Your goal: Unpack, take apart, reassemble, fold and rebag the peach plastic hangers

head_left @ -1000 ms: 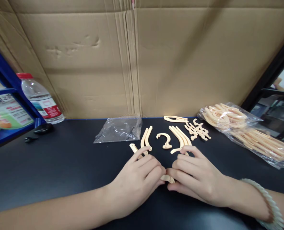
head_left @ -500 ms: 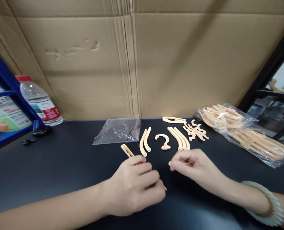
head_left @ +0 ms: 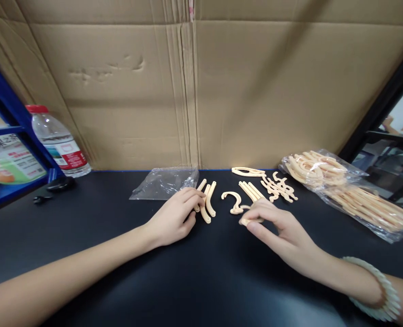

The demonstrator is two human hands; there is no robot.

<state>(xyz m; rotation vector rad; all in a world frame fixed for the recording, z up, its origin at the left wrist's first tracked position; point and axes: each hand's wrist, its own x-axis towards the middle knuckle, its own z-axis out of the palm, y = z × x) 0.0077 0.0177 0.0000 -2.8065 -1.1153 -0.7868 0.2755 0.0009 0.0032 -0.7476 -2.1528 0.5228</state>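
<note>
On the black table (head_left: 95, 236) lie cream plastic parts. My left hand (head_left: 174, 217) reaches forward, its fingers closed on a cream strip (head_left: 199, 193) laid next to two curved strips (head_left: 208, 203). My right hand (head_left: 278, 229) pinches a small cream piece (head_left: 245, 221) between thumb and fingers, just in front of a stack of curved strips (head_left: 251, 190). A hook-shaped piece (head_left: 233, 200) rests between the two hands. A beaded bracelet (head_left: 378, 286) circles my right wrist.
An empty clear bag (head_left: 162, 184) lies behind my left hand. A clear bag full of cream parts (head_left: 347, 188) sits at the right, with small loose clips (head_left: 279, 187) beside it. A water bottle (head_left: 56, 145), blue shelf (head_left: 7, 122) and black objects (head_left: 60, 183) are left; a cardboard wall (head_left: 201, 91) stands behind.
My hands have separated. The left hand carried its strip forward to the pair of curved strips. The right hand moved forward with its piece toward the stack.
</note>
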